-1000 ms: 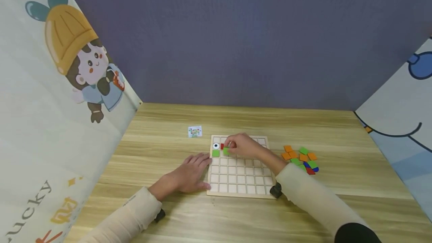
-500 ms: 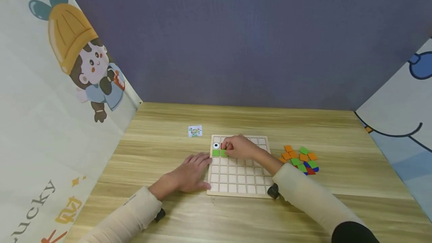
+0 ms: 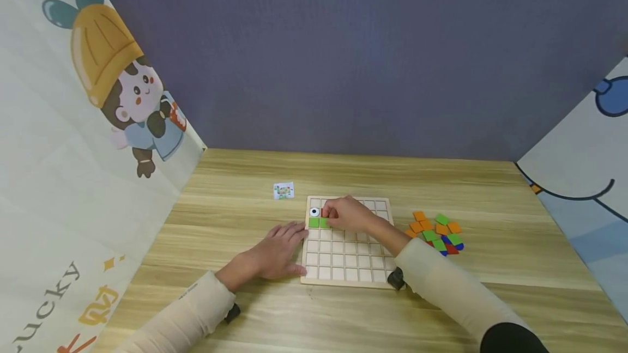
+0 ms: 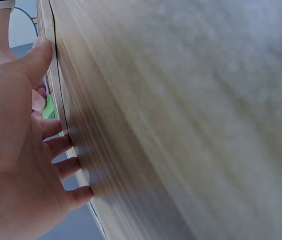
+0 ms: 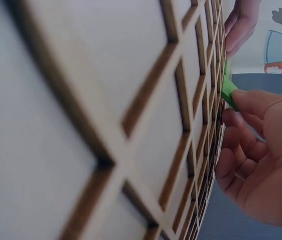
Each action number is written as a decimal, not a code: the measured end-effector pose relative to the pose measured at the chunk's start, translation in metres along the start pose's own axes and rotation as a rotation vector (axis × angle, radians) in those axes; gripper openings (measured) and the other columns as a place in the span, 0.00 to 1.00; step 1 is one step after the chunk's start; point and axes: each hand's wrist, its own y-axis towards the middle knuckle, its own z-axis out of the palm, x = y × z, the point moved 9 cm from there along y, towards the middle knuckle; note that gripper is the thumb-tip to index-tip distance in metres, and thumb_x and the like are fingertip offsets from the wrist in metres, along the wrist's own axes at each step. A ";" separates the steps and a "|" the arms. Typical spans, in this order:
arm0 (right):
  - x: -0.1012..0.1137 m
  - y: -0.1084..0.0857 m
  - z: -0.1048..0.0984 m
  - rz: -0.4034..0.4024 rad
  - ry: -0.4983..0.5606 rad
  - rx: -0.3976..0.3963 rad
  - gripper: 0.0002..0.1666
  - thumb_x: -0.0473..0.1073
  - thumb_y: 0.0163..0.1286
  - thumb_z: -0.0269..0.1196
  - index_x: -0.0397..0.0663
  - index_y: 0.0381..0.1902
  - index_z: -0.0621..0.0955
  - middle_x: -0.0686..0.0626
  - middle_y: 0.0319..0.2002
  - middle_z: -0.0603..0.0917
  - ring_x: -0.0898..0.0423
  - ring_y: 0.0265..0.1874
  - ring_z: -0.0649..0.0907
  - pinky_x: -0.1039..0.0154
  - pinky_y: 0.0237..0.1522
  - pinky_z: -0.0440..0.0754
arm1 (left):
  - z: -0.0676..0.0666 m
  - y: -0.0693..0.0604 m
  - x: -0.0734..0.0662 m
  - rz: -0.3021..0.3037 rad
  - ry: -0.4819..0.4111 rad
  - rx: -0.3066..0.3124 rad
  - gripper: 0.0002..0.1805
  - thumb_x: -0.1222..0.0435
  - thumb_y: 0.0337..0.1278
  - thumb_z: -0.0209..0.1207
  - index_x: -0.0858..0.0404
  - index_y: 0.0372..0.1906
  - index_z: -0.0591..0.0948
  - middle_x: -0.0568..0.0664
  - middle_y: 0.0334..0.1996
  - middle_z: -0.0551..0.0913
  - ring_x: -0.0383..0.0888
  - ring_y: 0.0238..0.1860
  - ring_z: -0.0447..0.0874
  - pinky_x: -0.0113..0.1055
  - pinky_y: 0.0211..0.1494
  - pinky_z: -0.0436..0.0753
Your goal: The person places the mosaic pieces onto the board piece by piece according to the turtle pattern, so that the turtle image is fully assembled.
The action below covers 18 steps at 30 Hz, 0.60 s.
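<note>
A wooden grid board [image 3: 350,286] lies on the table. In its left column are a white tile with a black dot [image 3: 314,212] and, just below, a green tile [image 3: 313,223]. My right hand [image 3: 349,214] pinches a second green tile [image 3: 324,223] beside that one; in the right wrist view the tile [image 5: 228,91] is tilted, under the thumb of the hand [image 5: 270,155]. A red piece shows partly behind the fingers. My left hand [image 3: 277,250] rests spread, fingertips and thumb at the board's left edge; the left wrist view shows this hand [image 4: 26,135] with fingers extended.
Right of the board lies a loose pile of orange tiles [image 3: 419,215], green tiles [image 3: 441,219], red pieces [image 3: 451,249] and blue pieces. A small printed card [image 3: 283,190] lies behind and left of the board. A dark wall [image 3: 363,59] rises at the table's far edge.
My right hand has moved the green tile slightly left and down, beside the other green tile, and has barely moved in the last half second. My left hand has stayed still.
</note>
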 end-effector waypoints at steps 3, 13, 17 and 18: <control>-0.001 0.001 -0.001 0.001 -0.014 -0.004 0.02 0.42 0.69 0.67 0.55 0.39 0.85 0.60 0.26 0.83 0.64 0.25 0.79 0.67 0.32 0.77 | 0.000 0.001 0.000 0.001 0.004 0.000 0.50 0.34 0.66 0.54 0.65 0.78 0.60 0.61 0.79 0.59 0.60 0.79 0.56 0.61 0.77 0.63; 0.008 -0.015 -0.001 0.022 -0.016 -0.041 0.04 0.43 0.69 0.66 0.55 0.41 0.86 0.60 0.28 0.83 0.64 0.25 0.78 0.66 0.34 0.78 | 0.002 -0.009 -0.005 0.030 0.003 0.009 0.50 0.34 0.65 0.53 0.65 0.78 0.60 0.61 0.79 0.59 0.60 0.79 0.56 0.61 0.77 0.63; 0.007 -0.022 -0.003 0.044 -0.026 -0.065 0.05 0.44 0.69 0.67 0.55 0.41 0.86 0.61 0.28 0.82 0.64 0.25 0.76 0.66 0.34 0.78 | 0.003 -0.013 -0.008 0.040 0.001 0.015 0.50 0.34 0.66 0.53 0.65 0.78 0.59 0.60 0.79 0.59 0.60 0.79 0.56 0.61 0.77 0.63; 0.006 -0.025 -0.003 0.055 -0.026 -0.071 0.05 0.44 0.69 0.67 0.55 0.42 0.86 0.61 0.28 0.82 0.64 0.25 0.76 0.66 0.35 0.78 | 0.003 -0.014 -0.008 0.043 0.000 0.015 0.50 0.34 0.66 0.53 0.65 0.78 0.59 0.60 0.79 0.59 0.60 0.79 0.56 0.61 0.77 0.63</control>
